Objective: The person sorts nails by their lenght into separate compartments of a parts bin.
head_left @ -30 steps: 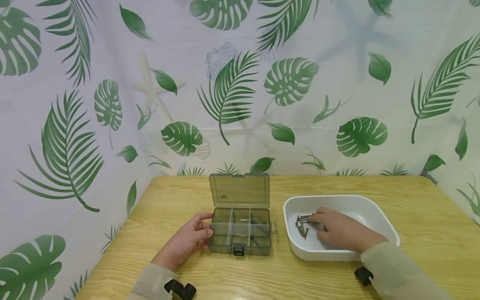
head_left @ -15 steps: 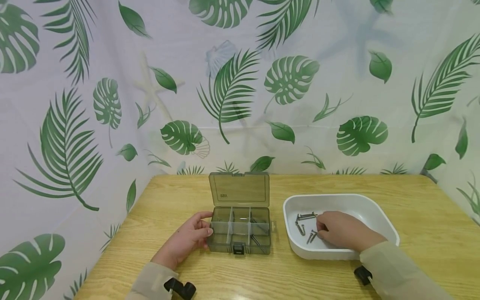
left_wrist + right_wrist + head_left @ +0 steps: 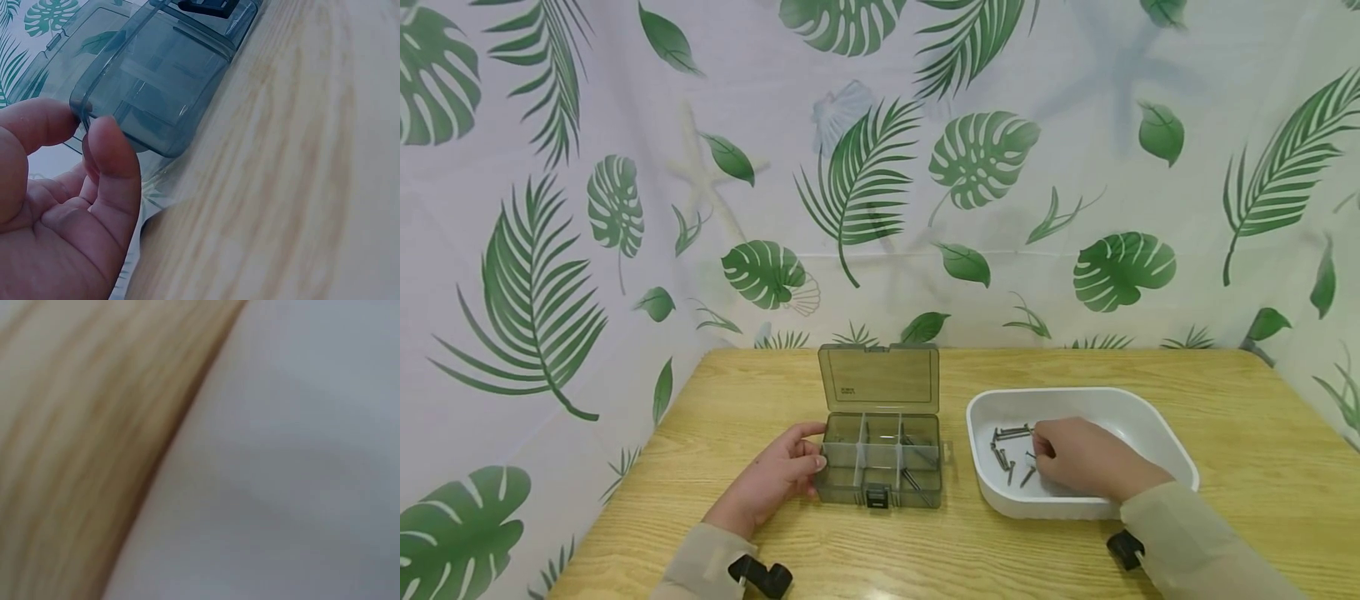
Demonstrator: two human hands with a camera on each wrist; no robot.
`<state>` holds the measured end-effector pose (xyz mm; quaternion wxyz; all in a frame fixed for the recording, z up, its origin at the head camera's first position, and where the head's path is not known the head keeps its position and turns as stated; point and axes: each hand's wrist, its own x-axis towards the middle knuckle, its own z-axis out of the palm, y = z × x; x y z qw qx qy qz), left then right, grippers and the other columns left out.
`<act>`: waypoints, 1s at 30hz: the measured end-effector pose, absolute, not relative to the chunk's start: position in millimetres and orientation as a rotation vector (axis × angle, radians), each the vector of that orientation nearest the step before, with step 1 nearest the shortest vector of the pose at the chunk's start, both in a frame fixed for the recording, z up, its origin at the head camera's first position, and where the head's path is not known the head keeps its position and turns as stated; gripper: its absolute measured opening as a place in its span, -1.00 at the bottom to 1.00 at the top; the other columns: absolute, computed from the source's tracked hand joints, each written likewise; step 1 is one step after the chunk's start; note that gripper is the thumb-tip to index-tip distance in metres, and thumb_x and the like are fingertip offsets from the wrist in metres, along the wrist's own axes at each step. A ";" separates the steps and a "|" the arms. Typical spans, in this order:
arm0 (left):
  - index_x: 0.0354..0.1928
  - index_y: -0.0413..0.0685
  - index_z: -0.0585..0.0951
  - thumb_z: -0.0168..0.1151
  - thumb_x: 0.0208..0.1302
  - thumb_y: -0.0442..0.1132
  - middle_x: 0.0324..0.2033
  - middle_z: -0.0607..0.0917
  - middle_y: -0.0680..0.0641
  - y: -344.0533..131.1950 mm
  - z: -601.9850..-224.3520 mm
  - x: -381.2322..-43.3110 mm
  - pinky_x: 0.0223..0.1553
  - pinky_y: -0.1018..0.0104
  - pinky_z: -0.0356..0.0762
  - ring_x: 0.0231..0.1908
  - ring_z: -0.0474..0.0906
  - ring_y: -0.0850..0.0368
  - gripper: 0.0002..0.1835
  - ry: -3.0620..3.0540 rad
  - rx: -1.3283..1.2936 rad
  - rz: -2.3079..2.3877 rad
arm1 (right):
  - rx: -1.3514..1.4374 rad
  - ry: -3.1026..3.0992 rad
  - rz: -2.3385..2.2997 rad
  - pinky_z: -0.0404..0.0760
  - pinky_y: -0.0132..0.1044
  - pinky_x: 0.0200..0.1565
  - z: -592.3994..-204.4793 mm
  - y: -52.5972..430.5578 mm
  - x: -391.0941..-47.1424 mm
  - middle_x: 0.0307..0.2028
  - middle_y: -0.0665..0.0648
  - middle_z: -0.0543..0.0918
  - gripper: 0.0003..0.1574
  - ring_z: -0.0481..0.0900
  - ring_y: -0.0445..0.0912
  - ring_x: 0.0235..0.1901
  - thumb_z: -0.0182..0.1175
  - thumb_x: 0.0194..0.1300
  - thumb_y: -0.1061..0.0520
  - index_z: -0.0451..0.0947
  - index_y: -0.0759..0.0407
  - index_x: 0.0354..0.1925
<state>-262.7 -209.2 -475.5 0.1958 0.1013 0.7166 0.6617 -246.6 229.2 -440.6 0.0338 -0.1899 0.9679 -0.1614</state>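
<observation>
Screws (image 3: 1015, 432) lie in the white tray (image 3: 1030, 507) just left of your nearer right hand (image 3: 1082, 454), the far ones pointing toward it; its grasp is hidden. Your left hand (image 3: 786, 462) pinches the divided plastic box (image 3: 880, 457).

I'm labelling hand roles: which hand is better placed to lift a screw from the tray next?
Probably the right hand: it is inside the white tray, beside the screws, while the left hand holds the open box.
</observation>
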 end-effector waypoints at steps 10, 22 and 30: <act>0.50 -0.19 0.20 0.16 0.45 -0.34 -0.14 0.42 -0.13 -208.3 -475.5 -264.0 -0.31 0.19 0.59 -0.26 0.40 0.07 -0.35 2.011 0.279 1.854 | -0.608 2.979 -0.632 0.42 -0.24 -0.31 -426.9 213.2 -249.8 -0.47 -0.10 0.47 -0.85 0.42 -0.18 -0.41 0.22 0.22 0.26 0.59 0.02 -0.26; 0.50 -0.19 0.20 0.17 0.45 -0.34 -0.14 0.43 -0.12 -208.3 -475.5 -265.0 -0.32 0.19 0.59 -0.27 0.41 0.08 -0.35 2.009 0.284 1.854 | -0.828 2.987 -0.757 0.53 -0.24 -0.21 -408.1 177.4 -240.8 -0.54 -0.20 0.45 -0.65 0.41 -0.31 -0.50 0.11 0.29 0.34 0.68 0.07 -0.05; 0.50 -0.19 0.20 0.16 0.46 -0.35 -0.15 0.43 -0.12 -209.4 -475.5 -263.9 -0.32 0.19 0.60 -0.29 0.41 0.09 -0.36 2.011 0.284 1.851 | -0.920 2.979 -0.741 0.44 -0.29 -0.31 -400.8 148.7 -235.8 -0.53 -0.20 0.42 -0.63 0.35 -0.26 -0.47 0.09 0.34 0.33 0.70 0.08 -0.02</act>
